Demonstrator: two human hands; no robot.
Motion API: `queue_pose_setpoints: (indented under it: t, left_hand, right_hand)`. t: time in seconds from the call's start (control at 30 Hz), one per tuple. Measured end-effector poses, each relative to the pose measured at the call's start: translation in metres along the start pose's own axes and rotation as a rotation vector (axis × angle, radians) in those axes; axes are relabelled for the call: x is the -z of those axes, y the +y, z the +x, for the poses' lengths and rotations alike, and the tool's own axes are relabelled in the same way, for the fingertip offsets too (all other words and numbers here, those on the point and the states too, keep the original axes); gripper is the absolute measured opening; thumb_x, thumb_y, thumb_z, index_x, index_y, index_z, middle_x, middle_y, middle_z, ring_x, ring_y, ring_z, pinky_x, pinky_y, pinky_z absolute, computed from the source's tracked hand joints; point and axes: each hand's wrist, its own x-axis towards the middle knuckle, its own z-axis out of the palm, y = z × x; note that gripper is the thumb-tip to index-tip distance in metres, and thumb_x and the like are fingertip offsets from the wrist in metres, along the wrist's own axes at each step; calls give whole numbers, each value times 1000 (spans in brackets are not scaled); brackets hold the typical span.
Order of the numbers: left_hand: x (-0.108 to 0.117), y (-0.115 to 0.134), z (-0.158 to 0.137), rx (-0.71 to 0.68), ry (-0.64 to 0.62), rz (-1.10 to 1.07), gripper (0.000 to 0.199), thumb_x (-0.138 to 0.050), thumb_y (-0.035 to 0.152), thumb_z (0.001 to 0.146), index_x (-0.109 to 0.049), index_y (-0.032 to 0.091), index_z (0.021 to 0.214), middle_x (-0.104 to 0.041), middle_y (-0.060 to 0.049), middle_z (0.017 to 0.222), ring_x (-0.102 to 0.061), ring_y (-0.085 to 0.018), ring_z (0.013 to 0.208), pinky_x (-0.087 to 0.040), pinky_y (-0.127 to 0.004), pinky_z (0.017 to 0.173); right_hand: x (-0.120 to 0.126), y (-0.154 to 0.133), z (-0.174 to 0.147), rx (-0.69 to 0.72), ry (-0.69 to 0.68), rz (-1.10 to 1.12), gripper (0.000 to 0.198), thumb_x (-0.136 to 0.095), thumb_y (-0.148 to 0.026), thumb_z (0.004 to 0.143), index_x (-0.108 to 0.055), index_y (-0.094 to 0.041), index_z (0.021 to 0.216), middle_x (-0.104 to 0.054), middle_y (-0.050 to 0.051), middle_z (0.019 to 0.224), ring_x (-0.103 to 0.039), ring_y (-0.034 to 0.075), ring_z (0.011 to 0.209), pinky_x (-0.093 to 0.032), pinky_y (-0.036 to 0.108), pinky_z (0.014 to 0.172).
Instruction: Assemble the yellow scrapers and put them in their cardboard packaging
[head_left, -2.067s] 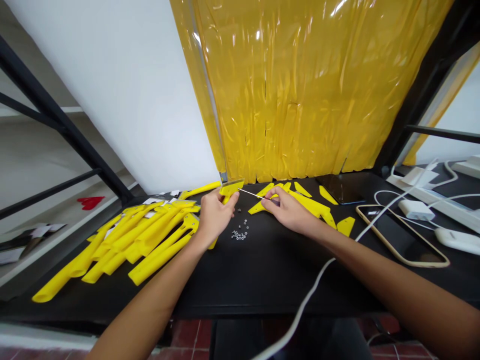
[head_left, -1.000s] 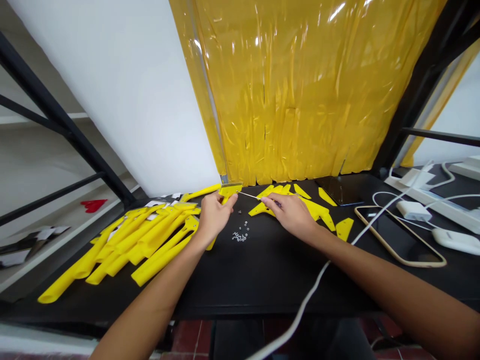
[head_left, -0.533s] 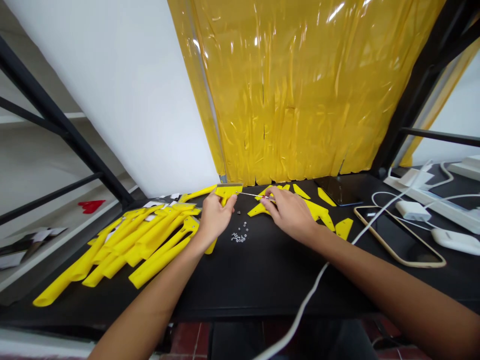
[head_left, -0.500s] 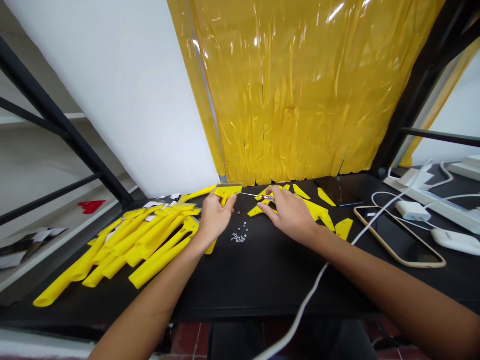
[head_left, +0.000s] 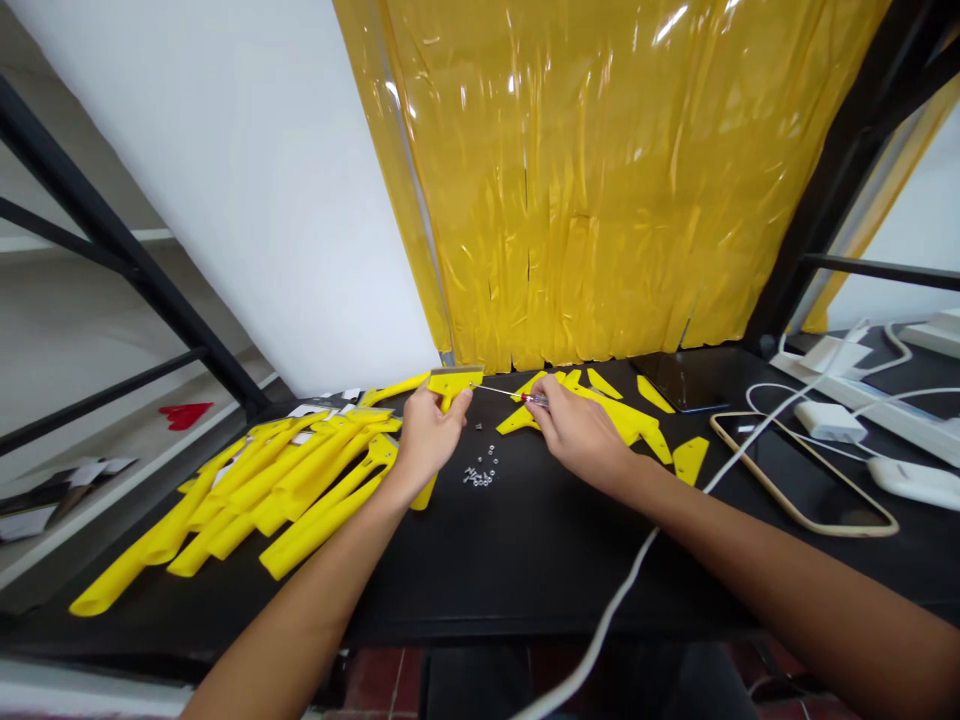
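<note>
We see the left hand (head_left: 435,430) closed around the neck of a yellow scraper-like tool (head_left: 454,384), its wide head up, with a thin strip along the top edge. The right hand (head_left: 581,432) grips a screwdriver (head_left: 535,399) by its red-and-clear handle; the shaft points left and its tip sits at the right end of the tool's head. We can't tell if the tip is seated in a screw: too small.

Both hands work above the far part of a black surface (head_left: 555,570). Between and below them we mark a loose cluster of small metal screws and nuts (head_left: 478,476), plus a single small piece (head_left: 478,427) just above it. Left of the left hand: a pile of yellow handled tools (head_left: 300,475), tube ends toward us, overlapping. Around and behind the right hand: flat yellow plates (head_left: 630,415), some with holes.

Farther right we log a phone (head_left: 810,480) in a pale case, a dark flat device (head_left: 686,378) near the back edge, a white charger (head_left: 829,420) and a power strip (head_left: 870,388). A white cable (head_left: 619,595) runs under the right forearm toward us. Yellow plastic curtain (head_left: 600,200) behind.
</note>
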Motion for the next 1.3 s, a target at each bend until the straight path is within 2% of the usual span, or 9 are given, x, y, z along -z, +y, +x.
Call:
queue_pose_setpoints:
  t: [0.13, 0.33, 0.53, 0.6, 0.77, 0.93, 1.03, 1.17, 1.3]
  left_hand:
    - [1, 1, -1, 29, -19, -20, 41, -59, 46, 87, -57, 19, 56, -47, 2, 41, -48, -15, 43, -32, -25, 45]
    - [1, 4, -2, 41, -8, -102, 34, -63, 44, 85, -60, 19, 62, -51, 2, 43, -51, -15, 42, -34, -25, 45]
    - [3, 6, -1, 43, 25, -98, 28, -65, 41, 84, -65, 18, 69, -54, 1, 44, -54, -16, 44, -36, -26, 46]
    - [3, 6, -1, 41, 31, -119, 26, -66, 41, 84, -65, 18, 70, -55, 1, 45, -54, -16, 45, -36, -26, 46]
    - [1, 3, -1, 22, 31, -148, 25, -69, 42, 81, -66, 18, 75, -62, 0, 52, -54, -15, 44, -37, -25, 45]
    - [2, 2, 0, 31, 22, -155, 29, -67, 44, 83, -63, 17, 73, -63, 0, 55, -52, -13, 40, -38, -25, 43]
    - [1, 2, -1, 36, 24, -174, 29, -68, 45, 82, -63, 17, 75, -64, -1, 58, -53, -13, 40, -40, -25, 43]
    - [0, 1, -2, 14, 20, -201, 28, -68, 45, 83, -65, 17, 83, -65, -1, 62, -54, -12, 41, -41, -24, 43]
    - [0, 2, -2, 25, 8, -210, 28, -68, 44, 83, -66, 16, 80, -65, -2, 62, -54, -12, 42, -42, -24, 43]
  right_hand:
    - [0, -3, -2, 17, -25, 19, 26, -36, -38, 104, -57, -22, 104, -73, 8, 102, -68, 25, 89, -37, 31, 68]
    - [3, -3, 1, -29, -49, 9, 48, -25, -47, 106, -60, -24, 85, -73, 5, 85, -68, 24, 83, -35, 31, 66]
    - [5, -5, 0, -8, 32, 29, 28, -44, -46, 101, -53, -23, 115, -74, 6, 96, -69, 25, 81, -36, 30, 64]
    - [5, -5, 0, 15, 21, -15, 25, -40, -41, 103, -54, -22, 110, -74, 7, 98, -69, 24, 82, -35, 31, 63]
    - [3, -4, 0, -16, -48, -129, 40, -26, -43, 106, -59, -23, 95, -75, 7, 91, -70, 25, 81, -31, 31, 61]
    - [3, -6, -2, -13, -21, 22, 27, -43, -46, 101, -50, -23, 114, -74, 5, 88, -69, 24, 76, -35, 30, 62]
    - [3, -6, -2, -3, -18, 10, 22, -38, -39, 103, -52, -23, 109, -73, 6, 93, -69, 24, 80, -36, 30, 65]
    - [2, -2, 0, -19, -29, 26, 30, -30, -40, 105, -55, -24, 98, -71, 6, 88, -67, 24, 79, -36, 30, 65]
    - [-1, -1, -1, -16, -26, 209, 22, -48, -43, 99, -52, -24, 109, -70, 4, 86, -66, 22, 76, -40, 29, 65]
